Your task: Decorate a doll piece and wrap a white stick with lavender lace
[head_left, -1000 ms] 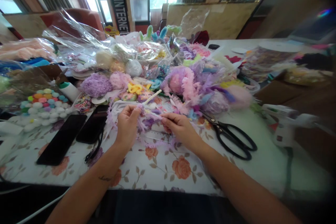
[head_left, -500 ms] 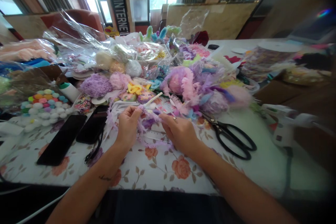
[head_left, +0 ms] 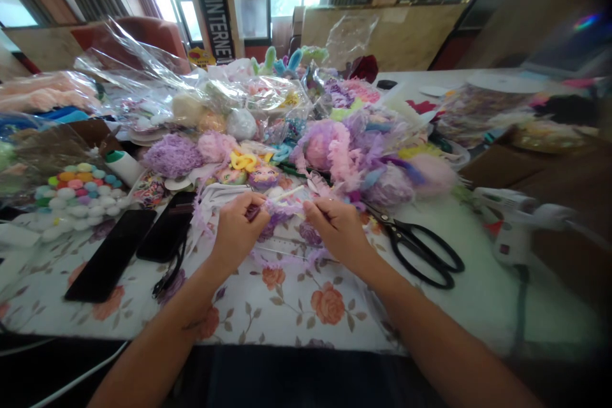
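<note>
Fluffy lilac yarn (head_left: 285,206) stretches between my two hands above the table. My left hand (head_left: 240,224) is closed, pinching one end of it with curled fingers. My right hand (head_left: 340,227) is closed too, thumb and fingertips pressed together on the other end. Along the yarn lies a thin pale stick (head_left: 292,194), blurred; which hand holds it I cannot tell. Below the hands, a loose strand of the same yarn curves over a clear ruler (head_left: 287,247) on the flowered tablecloth (head_left: 287,325).
Black-handled scissors (head_left: 421,248) lie right of my right hand, with a white glue gun (head_left: 514,223) beyond. Two black phones (head_left: 111,255) are at the left, near a bag of pompoms (head_left: 81,197). Yarn balls (head_left: 173,156) and plastic-wrapped supplies crowd the back.
My hands have turned and moved slightly apart, the right one shifting rightward. The pale stick, which pointed up and away, now lies lower, between the hands.
</note>
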